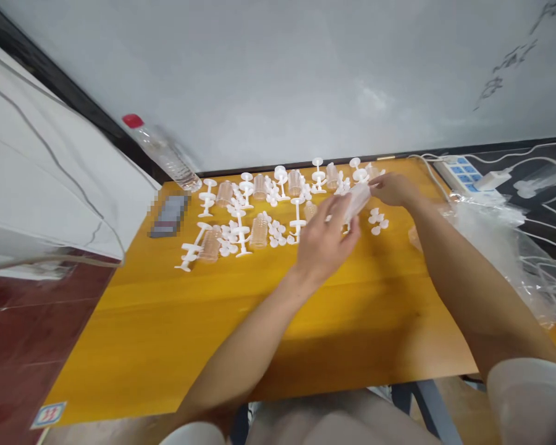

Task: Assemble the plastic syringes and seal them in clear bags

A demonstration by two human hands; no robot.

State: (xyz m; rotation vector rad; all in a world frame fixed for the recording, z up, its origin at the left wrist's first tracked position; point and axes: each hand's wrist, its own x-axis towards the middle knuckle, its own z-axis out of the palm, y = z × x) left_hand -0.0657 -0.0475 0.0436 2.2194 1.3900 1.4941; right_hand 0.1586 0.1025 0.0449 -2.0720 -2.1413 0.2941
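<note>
My left hand (pixel 323 238) and my right hand (pixel 393 188) meet over the far middle of a yellow wooden table (pixel 269 334). Together they hold a small translucent plastic tube (pixel 358 199), the left hand closed round its near end and the right pinching its far end. Behind and to the left of the hands lie several white spool-like plastic parts (pixel 241 233) and several clear pinkish tubes (pixel 259 230), set out in rough rows. A few small white caps (pixel 377 220) lie just under my right wrist.
A clear water bottle with a red cap (pixel 164 153) lies at the table's far left corner, with a dark phone (pixel 169 216) beside it. A clear plastic bag (pixel 505 241) covers the right edge. A white power strip (pixel 461 175) with cables sits beyond it. A wall stands behind.
</note>
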